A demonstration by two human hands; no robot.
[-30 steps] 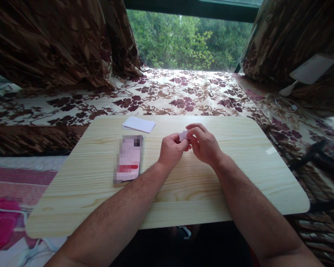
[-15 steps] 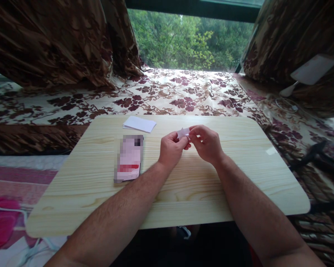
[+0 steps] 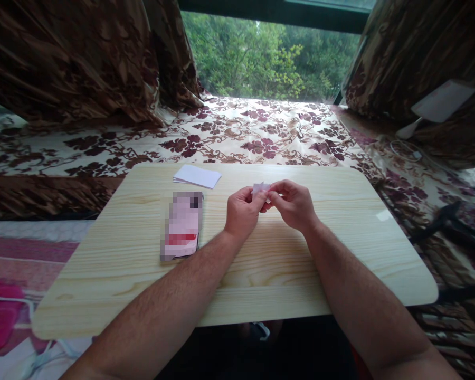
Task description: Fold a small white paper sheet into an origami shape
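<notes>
Between my two hands, above the middle of the table (image 3: 277, 290), is a small piece of white folded paper (image 3: 260, 188). My left hand (image 3: 243, 207) is closed on its lower left part, thumb on top. My right hand (image 3: 293, 203) pinches the paper's right side with thumb and forefinger. Fingers cover much of the paper, so its full shape is hidden. To the left of my left hand lies a phone (image 3: 184, 221) with a pinkish back, partly blurred out. Behind the phone rests a small stack of white paper sheets (image 3: 198, 176).
A small whitish patch (image 3: 383, 216) shows near the table's right edge. Beyond the table stretches a floral-patterned cloth (image 3: 257, 129) below the window. A white lamp (image 3: 443, 100) stands at the right. Pink fabric (image 3: 2, 316) lies at the lower left.
My right thumb and fingers have moved slightly left and down on the paper, nearer my left thumb. The phone and paper stack lie as before; the view has shifted slightly.
</notes>
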